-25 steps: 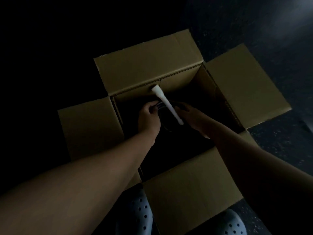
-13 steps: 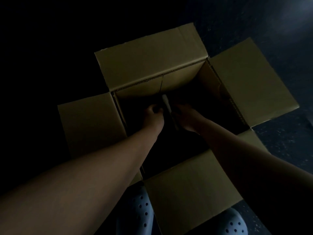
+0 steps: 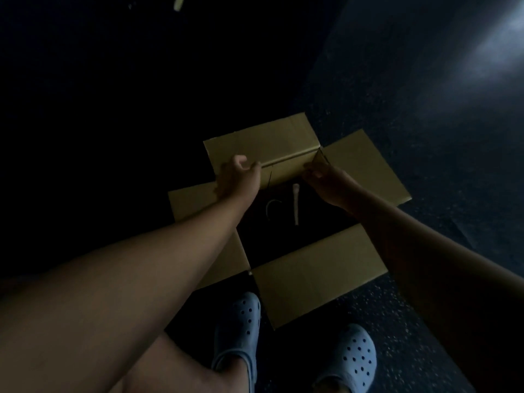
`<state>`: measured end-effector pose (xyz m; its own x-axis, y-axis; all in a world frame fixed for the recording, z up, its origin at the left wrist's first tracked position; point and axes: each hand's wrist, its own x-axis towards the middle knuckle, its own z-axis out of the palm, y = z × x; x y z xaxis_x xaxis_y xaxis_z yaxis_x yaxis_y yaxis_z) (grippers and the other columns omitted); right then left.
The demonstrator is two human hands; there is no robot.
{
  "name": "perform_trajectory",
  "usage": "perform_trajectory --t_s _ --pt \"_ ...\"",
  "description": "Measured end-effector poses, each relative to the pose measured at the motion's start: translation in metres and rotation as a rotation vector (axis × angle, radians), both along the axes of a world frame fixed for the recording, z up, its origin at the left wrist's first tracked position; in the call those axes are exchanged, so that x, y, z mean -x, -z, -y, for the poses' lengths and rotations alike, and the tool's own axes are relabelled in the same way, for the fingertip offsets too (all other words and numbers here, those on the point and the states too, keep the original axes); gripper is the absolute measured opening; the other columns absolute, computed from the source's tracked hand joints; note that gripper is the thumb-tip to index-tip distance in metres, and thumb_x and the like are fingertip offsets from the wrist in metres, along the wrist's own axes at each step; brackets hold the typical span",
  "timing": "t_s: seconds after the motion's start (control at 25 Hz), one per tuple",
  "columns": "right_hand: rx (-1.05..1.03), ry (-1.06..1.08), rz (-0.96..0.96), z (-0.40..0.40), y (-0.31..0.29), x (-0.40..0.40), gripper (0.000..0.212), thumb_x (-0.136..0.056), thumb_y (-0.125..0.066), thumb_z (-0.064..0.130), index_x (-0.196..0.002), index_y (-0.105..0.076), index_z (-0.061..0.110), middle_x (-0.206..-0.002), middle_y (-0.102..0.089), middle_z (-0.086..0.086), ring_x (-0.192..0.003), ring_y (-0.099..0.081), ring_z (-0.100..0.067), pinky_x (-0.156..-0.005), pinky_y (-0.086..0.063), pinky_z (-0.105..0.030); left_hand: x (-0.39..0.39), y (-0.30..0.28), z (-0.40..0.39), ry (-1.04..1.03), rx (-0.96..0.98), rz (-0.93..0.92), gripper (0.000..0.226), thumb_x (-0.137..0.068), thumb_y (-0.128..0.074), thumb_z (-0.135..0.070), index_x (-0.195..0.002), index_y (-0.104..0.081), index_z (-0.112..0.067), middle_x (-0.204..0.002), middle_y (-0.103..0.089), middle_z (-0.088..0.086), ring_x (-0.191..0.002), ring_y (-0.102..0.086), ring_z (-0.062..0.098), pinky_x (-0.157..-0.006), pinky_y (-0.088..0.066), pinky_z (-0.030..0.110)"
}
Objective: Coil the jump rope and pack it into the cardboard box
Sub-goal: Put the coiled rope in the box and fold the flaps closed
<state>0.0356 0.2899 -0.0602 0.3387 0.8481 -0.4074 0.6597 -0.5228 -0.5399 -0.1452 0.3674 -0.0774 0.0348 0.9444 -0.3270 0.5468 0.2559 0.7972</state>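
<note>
Jump rope [image 3: 295, 204] lies on the bottom of the cardboard box [image 3: 317, 275], white handle showing, while left hand [image 3: 238, 177] and right hand [image 3: 326, 181] grip the box's far flap fold, probably to close it.

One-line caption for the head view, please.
Jump rope lies inside the open cardboard box; left hand and right hand reach its far flap.

cardboard box [image 3: 314, 273]: matt brown card | clogs [image 3: 241, 321]: smooth perforated foam | floor [image 3: 397, 321]: dark speckled, rough
</note>
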Motion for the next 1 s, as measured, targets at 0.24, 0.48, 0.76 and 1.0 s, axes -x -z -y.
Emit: perform_trajectory --t_s 0.24,0.48,0.76,1.0 --pt "-0.028 0.043 0.066 0.014 -0.036 -0.025 0.044 -0.105 -0.046 0.039 -0.141 -0.053 0.015 -0.136 -0.061 -0.019 -0.116 -0.062 -0.036 -0.098 -0.051 -0.051 0.063 -0.022 0.0 -0.168 -0.019 -0.279 0.074 -0.086 -0.062 -0.059 -0.145 -0.042 -0.019 -0.148 -0.043 0.014 -0.132 -0.043 0.041 -0.103 -0.04 0.053" --pt "0.099 0.087 0.366 0.0 0.008 -0.087 0.056 -0.1 -0.042 0.059 -0.149 -0.043 0.032 -0.158 -0.035 -0.016 -0.14 -0.036 -0.045 -0.109 -0.039 -0.057 0.081 0.024 -0.009 -0.298 0.17 -0.454 0.099 -0.074 -0.067 -0.068 -0.15 -0.025 -0.021 -0.152 -0.035 0.019 -0.134 -0.037 0.046 -0.105 -0.037 0.061" --pt "0.181 0.178 0.474 -0.011 0.049 -0.119 0.074 -0.093 -0.052 0.064 -0.155 -0.03 0.031 -0.163 -0.02 -0.018 -0.142 -0.027 -0.053 -0.112 -0.028 -0.066 0.085 0.077 -0.012 -0.471 0.344 -0.287 0.101 -0.079 -0.076 -0.054 -0.152 -0.02 -0.014 -0.153 -0.032 0.024 -0.135 -0.038 0.047 -0.107 -0.039 0.053" --pt "0.079 0.136 0.551 0.001 0.035 -0.109 0.08 -0.092 -0.06 0.057 -0.157 -0.028 0.024 -0.161 -0.02 -0.022 -0.142 -0.024 -0.051 -0.113 -0.029 -0.064 0.075 0.045 0.007 -0.452 0.097 -0.459 0.061 -0.089 -0.064 -0.037 -0.138 -0.04 -0.01 -0.131 -0.059 0.022 -0.114 -0.06 0.043 -0.087 -0.047 0.044"
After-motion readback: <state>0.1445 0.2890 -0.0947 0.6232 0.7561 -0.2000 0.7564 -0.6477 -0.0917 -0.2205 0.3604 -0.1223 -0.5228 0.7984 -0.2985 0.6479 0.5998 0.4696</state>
